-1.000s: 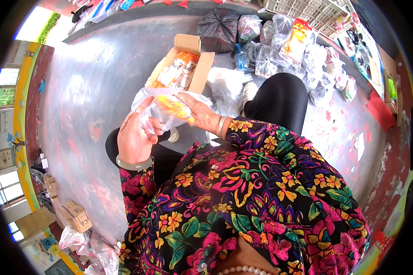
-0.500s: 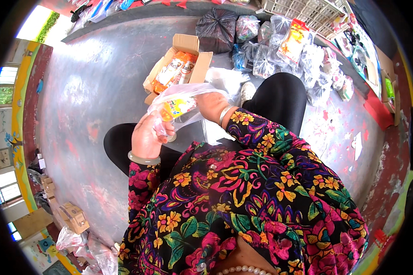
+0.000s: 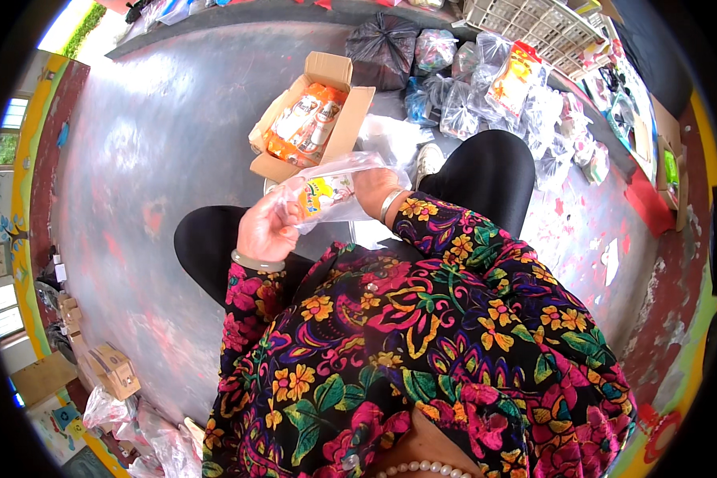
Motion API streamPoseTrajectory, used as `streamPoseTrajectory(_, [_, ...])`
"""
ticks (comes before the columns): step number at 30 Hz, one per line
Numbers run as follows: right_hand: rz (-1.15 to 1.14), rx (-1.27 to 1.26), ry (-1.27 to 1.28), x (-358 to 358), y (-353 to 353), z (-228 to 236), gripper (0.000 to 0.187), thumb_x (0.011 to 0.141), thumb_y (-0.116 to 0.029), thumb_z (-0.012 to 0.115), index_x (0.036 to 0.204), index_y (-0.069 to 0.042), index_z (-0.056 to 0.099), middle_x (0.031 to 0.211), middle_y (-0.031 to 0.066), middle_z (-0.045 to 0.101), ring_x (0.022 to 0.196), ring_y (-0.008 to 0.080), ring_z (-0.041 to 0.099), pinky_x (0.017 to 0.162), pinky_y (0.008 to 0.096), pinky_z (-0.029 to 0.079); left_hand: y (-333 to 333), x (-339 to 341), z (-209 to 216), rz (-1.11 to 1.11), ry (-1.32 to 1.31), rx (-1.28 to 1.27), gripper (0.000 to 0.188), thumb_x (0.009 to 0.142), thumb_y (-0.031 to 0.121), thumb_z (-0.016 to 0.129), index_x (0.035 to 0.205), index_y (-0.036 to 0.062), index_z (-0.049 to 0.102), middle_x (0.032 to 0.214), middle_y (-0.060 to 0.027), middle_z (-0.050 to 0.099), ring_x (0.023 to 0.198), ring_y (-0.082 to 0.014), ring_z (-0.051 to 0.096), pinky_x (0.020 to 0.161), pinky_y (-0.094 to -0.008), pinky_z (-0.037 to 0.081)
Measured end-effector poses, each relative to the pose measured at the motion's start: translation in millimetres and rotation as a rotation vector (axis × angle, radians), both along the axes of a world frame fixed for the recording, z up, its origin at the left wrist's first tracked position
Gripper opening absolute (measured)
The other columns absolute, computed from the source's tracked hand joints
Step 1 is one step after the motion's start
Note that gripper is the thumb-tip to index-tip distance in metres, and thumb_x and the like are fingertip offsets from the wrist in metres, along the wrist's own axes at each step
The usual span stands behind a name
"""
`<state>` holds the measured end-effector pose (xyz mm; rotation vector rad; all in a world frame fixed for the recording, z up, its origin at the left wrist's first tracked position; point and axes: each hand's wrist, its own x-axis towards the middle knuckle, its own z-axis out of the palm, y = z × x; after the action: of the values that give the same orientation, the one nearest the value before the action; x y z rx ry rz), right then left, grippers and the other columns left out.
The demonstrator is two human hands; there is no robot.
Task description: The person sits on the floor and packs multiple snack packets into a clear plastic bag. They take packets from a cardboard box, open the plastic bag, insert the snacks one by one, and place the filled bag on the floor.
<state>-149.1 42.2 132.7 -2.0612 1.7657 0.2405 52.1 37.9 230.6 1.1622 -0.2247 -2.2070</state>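
Note:
Above my lap, a clear plastic bag (image 3: 344,168) is stretched between my two hands. My left hand (image 3: 268,228) is closed on its left end, thumb and fingers pinching the film. Inside lies a small yellow and white packet (image 3: 320,196) with coloured print. My right hand (image 3: 378,193) reaches in at the bag's right side, up against the packet's right end; its fingers are hidden, so their grip does not show. Just beyond the bag, an opened cardboard box (image 3: 338,143) on the floor contains orange packages (image 3: 307,123).
More clear plastic (image 3: 390,139) lies right of the box. Filled clear bags (image 3: 458,111), a black bag (image 3: 382,52) and a white crate (image 3: 534,32) stand at the far right. A carton (image 3: 113,370) and plastic bags (image 3: 163,438) sit along the left wall.
My left hand has moved slightly right, closer to my right hand. The packet has shifted right toward my right hand, and the bag hangs lower, uncovering more of the box.

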Motion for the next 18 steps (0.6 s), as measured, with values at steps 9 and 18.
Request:
streamPoseTrajectory(9, [0.335,0.217,-0.182,-18.4,-5.5,-22.9,0.035,0.077,-0.035,0.051,0.078,-0.003,0.065,0.078,0.0161,0.062,0.077,0.0342,0.058,0.068,0.0431,0.044,2.5,33.8,-36.5,0.074,-0.108,0.02,0.024,0.087,0.019,0.048,0.104,0.0035,0.054,0.064,-0.001,0.053,0.052,-0.0056,0.048,0.038,-0.0151,0.034])
streamPoseTrajectory(18, [0.276,0.258,0.139,10.8,19.7,-15.8,0.018,0.074,-0.015,0.056,0.087,-0.009,0.067,0.09,0.0097,0.064,0.084,0.0231,0.063,0.069,0.0336,0.049,27.0,29.5,-4.2,-0.107,-0.19,-0.225,0.03,0.089,0.025,0.042,0.102,-0.0005,0.052,0.056,-0.0033,0.05,0.046,-0.0088,0.045,0.037,-0.0166,0.032])
